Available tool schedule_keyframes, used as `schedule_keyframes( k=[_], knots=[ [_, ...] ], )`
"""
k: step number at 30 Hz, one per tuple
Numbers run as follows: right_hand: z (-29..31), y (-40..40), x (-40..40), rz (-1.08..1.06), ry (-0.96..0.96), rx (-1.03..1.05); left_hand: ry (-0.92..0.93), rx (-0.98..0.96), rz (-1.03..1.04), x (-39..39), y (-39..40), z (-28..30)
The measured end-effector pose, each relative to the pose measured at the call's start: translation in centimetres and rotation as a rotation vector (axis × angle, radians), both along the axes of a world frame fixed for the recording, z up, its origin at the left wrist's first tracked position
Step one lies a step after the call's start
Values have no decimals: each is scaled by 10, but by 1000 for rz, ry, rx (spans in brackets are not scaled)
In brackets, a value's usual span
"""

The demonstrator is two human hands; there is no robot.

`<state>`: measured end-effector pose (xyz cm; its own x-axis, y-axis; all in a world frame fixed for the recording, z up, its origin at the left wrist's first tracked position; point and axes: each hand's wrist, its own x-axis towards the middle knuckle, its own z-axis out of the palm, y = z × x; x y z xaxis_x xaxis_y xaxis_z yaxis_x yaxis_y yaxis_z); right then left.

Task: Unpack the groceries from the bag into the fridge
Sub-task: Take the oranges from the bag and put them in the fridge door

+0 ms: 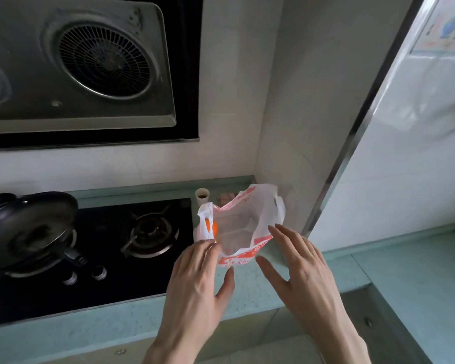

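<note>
The fridge (418, 158) rises at your right, its door seen closed, its flank just beside the bench (260, 287) corner. On that bench, between the gas hob (103, 245) and the fridge, stands the white plastic bag (243, 219) with red print, mouth open upward and toward you; its opening runs left to right across your view. Your left hand (195, 282) meets the bag's left edge, fingers (206, 245) extended and touching the gathered left handle; whether they pinch it cannot be told. Your right hand (300, 264) lies at the bag's right rim, fingers spread and straight, holding nothing. An orange item (212, 228) shows through the film at the bag's left side, directly ahead of the left fingertips, so the left hand is nearer to it. The small cup (202, 197) stands behind the bag, apart from both hands.
</note>
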<state>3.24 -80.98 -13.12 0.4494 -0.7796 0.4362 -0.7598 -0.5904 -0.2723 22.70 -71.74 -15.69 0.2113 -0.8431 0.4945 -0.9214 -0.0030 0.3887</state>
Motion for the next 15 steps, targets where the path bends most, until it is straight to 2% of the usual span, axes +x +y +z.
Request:
schedule_keyframes(
  k=[8, 15],
  knots=[
    [-25, -55, 10, 56, -15, 87, 42, 42, -21, -8, -45, -24],
    [-45, -129, 18, 129, 6, 149, 32, 115, 1, -25, -115, -43]
  ],
)
